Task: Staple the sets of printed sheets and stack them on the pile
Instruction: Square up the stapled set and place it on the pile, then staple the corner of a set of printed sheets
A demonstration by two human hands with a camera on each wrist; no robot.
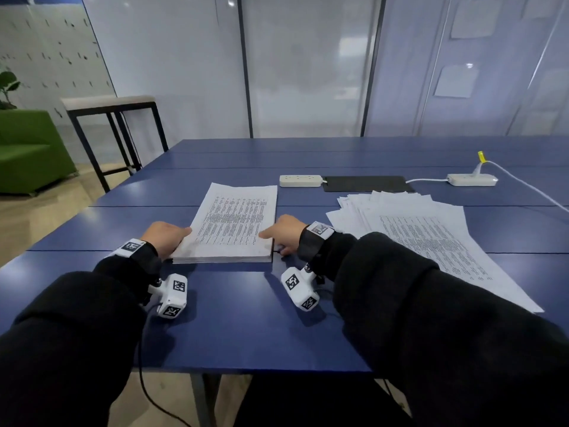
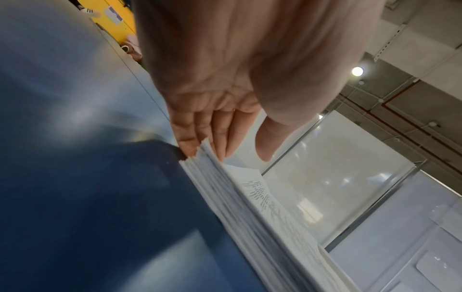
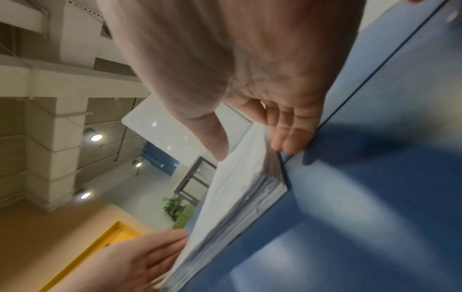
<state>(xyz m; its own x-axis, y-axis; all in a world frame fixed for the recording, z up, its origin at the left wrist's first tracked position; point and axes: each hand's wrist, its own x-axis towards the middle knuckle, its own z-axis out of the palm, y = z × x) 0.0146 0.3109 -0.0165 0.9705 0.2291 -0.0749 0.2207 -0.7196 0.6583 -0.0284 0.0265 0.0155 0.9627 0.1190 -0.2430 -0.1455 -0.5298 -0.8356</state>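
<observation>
A thick pile of printed sheets (image 1: 237, 223) lies on the blue table (image 1: 234, 318) in front of me. My left hand (image 1: 180, 241) presses the pile's left edge near its front corner. In the left wrist view the fingers (image 2: 220, 142) lie straight against the side of the pile (image 2: 250, 207), with the thumb above the top sheet. My right hand (image 1: 274, 241) flanks the right edge, thumb resting on the top sheet. In the right wrist view its straight fingers (image 3: 287, 138) touch the side of the pile (image 3: 237, 187). A fanned spread of loose printed sheets (image 1: 415, 229) lies to the right.
Behind the pile lie a white power strip (image 1: 300, 180) and a black pad (image 1: 368, 183). A second power strip (image 1: 471, 179) with a white cable sits far right. A stool (image 1: 110, 103) and a green sofa (image 1: 27, 149) stand beyond the table's left side.
</observation>
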